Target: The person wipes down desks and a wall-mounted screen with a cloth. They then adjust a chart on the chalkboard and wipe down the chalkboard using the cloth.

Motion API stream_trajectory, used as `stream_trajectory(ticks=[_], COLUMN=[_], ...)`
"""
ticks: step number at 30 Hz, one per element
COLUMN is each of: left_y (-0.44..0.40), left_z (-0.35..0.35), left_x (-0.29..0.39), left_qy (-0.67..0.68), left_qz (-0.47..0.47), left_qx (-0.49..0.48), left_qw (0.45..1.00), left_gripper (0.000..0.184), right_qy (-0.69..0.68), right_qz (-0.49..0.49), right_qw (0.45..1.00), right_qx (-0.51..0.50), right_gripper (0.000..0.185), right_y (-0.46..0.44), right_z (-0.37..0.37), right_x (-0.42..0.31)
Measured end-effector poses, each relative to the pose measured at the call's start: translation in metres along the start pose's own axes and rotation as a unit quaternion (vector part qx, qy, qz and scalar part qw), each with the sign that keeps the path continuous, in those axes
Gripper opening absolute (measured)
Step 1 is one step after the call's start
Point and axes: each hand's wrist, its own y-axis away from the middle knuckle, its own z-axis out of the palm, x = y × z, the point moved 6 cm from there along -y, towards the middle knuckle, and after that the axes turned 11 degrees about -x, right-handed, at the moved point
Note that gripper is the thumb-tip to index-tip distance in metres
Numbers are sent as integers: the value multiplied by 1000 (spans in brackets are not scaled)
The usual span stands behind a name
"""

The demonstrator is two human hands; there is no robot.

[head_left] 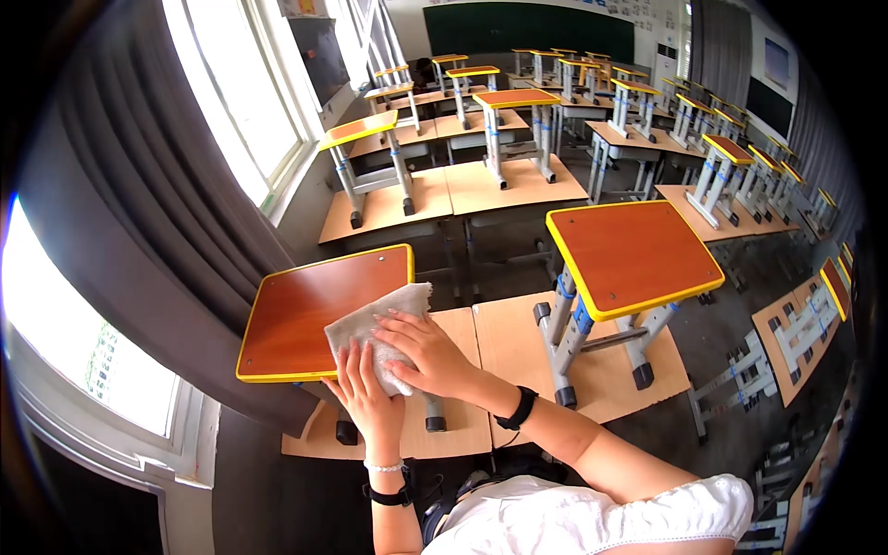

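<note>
Here, the left hand (364, 393) and right hand (427, 353) lie on a grey cloth (363, 322), fingers somewhat spread; any pinch beneath is hidden. The cloth covers the near right corner of an upright stool (310, 305) raised on a desk (461, 442), and overhangs its yellow rim. Likely faults: heavy pressure at this corner could tip or shift the stool; the loose overhang could let the cloth slip off.
</note>
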Motion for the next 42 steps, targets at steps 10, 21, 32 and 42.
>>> stream_trajectory(ticks=[10,21,32,42], left_y=[1,6,32,58], left_z=[-1,-1,-23,11], left_x=[1,-3,3,12], left_qy=[13,12,121,188], left_qz=[13,14,58,73], left_qx=[12,-6,-15,-28], left_qw=[1000,1000,991,979], left_gripper=[52,52,56,68], right_qy=[11,94,70,-155], right_qz=[0,16,29,75], right_qw=[1000,995,997,984], right_qx=[18,-9,31,41], right_gripper=[46,56,60,78], right_y=[3,11,39,82], right_z=[-2,3,4,31], right_x=[-3,-11,-33,-6])
